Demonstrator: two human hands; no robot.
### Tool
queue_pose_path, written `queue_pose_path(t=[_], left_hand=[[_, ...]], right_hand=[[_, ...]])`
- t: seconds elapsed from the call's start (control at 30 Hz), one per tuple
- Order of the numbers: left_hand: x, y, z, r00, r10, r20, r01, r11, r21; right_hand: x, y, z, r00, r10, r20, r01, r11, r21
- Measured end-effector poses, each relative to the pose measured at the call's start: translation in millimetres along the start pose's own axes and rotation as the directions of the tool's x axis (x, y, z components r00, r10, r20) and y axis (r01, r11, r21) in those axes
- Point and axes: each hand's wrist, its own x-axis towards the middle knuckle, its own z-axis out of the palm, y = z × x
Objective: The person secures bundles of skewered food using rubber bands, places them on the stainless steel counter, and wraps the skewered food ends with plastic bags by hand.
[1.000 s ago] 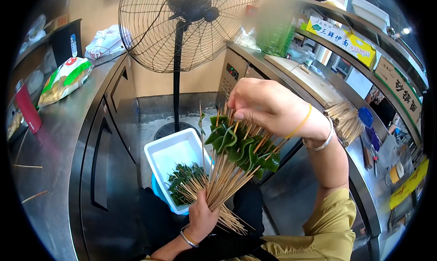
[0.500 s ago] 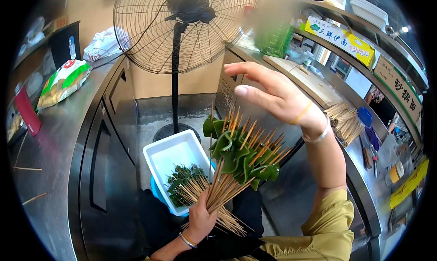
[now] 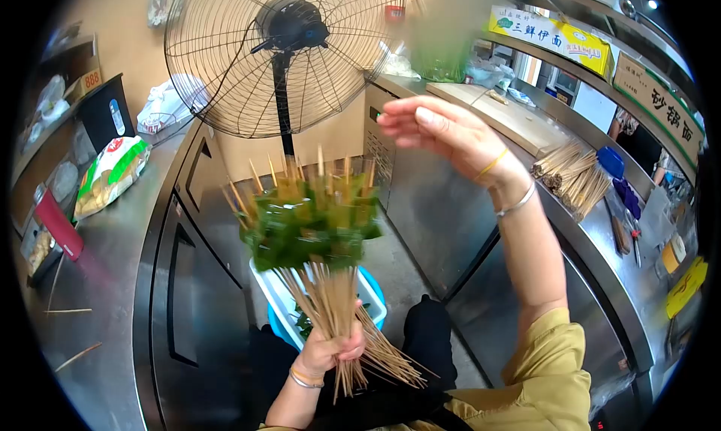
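My left hand (image 3: 330, 350) is wrapped round the bare ends of a bundle of wooden skewers (image 3: 323, 292). Folded green leafy pieces, resembling kelp (image 3: 312, 232), are threaded near the top, with pointed tips sticking out above; motion blurs them. The bundle stands nearly upright over a white tub (image 3: 272, 284), hiding much of it. More skewers (image 3: 394, 360) poke out of the tub towards my lap. My right hand (image 3: 454, 134) is raised to the right of the bundle, fingers stretched out, touching nothing.
A black standing fan (image 3: 289, 29) is straight ahead. Steel counters flank me; the left one carries a green-and-white bag (image 3: 113, 176) and a red bottle (image 3: 58, 224). At right lie bundled bare skewers (image 3: 574, 179) beside a cutting board (image 3: 499, 116). A blue basin (image 3: 278, 328) sits under the tub.
My left hand has swung the skewer bundle leftwards and turned it from leaning right to nearly upright. My right hand stays raised, its fingers now closer together. The view has shifted slightly.
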Motion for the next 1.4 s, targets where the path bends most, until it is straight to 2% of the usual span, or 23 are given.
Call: queue_pose_path(t=[0.03,0.1,0.17,0.23,0.33,0.43,0.5,0.63,0.73,0.9,0.97,1.0,1.07,1.13,1.17,1.23,1.27,1.3,1.37,1.4], left_hand=[[0,0,-13,0.989,-0.014,0.147,0.032,0.992,-0.119],[0,-9,-25,0.936,0.075,0.345,0.057,0.932,-0.357],[-1,-19,-32,0.875,0.165,0.456,0.075,0.883,-0.464],[-5,-28,-34,0.858,0.237,0.455,0.07,0.825,-0.561],[-7,-34,-32,0.864,0.25,0.437,0.087,0.781,-0.619],[-3,-36,-31,0.854,0.211,0.476,0.148,0.778,-0.61],[-1,-37,-29,0.846,0.189,0.499,0.181,0.778,-0.602],[-2,-35,-27,0.877,0.164,0.451,0.148,0.802,-0.579],[-4,-34,-30,0.896,0.134,0.424,0.146,0.811,-0.566],[-5,-27,-26,0.944,0.063,0.325,0.123,0.843,-0.523],[-5,-25,-21,0.953,0.049,0.3,0.122,0.844,-0.523],[-5,-25,-20,0.954,0.06,0.294,0.109,0.844,-0.525],[-5,-24,-21,0.955,0.075,0.288,0.091,0.847,-0.524],[-9,-20,-23,0.984,0.018,0.178,0.054,0.919,-0.39],[-11,-14,-23,0.992,-0.025,0.127,0.067,0.939,-0.337],[-7,-2,-12,0.994,-0.012,-0.112,0.007,0.999,-0.042],[-5,1,-12,0.986,0.004,-0.165,0.006,0.998,0.061],[-2,3,-10,0.97,0.046,-0.238,-0.01,0.988,0.152],[1,2,-17,0.943,0.075,-0.324,0.066,0.913,0.404],[4,-4,-23,0.934,0.096,-0.343,0.101,0.851,0.515]], right_hand=[[-3,15,2,0.993,0.074,-0.093,-0.064,0.992,0.105],[-16,57,10,0.976,0.165,-0.139,-0.132,0.967,0.219],[-28,98,33,0.967,0.226,-0.116,-0.187,0.943,0.275],[-37,115,66,0.964,0.265,-0.014,-0.239,0.891,0.385],[-38,121,111,0.972,0.23,0.045,-0.222,0.84,0.495],[-37,132,137,0.986,0.131,0.098,-0.163,0.857,0.489],[-39,131,143,0.995,0.082,0.05,-0.096,0.846,0.525],[-51,115,141,0.979,0.193,-0.071,-0.126,0.833,0.539],[-66,110,139,0.954,0.216,-0.206,-0.12,0.91,0.398],[-72,107,138,0.961,0.188,-0.205,-0.131,0.956,0.262],[-70,107,137,0.982,0.189,-0.013,-0.182,0.962,0.202],[-69,105,136,0.982,0.186,0.021,-0.187,0.974,0.131],[-68,109,137,0.981,0.194,-0.004,-0.192,0.974,0.124],[-68,117,141,0.979,0.204,-0.024,-0.199,0.973,0.119],[-70,122,145,0.986,0.166,-0.034,-0.156,0.967,0.203],[-75,131,149,0.993,0.098,-0.063,-0.068,0.93,0.362],[-77,133,146,0.985,0.147,0.093,-0.174,0.833,0.525],[-79,135,148,0.983,0.152,0.1,-0.181,0.834,0.522],[-86,142,161,0.997,0.039,0.064,-0.057,0.953,0.296],[-83,147,169,0.988,-0.088,-0.13,0.086,0.996,-0.019]])
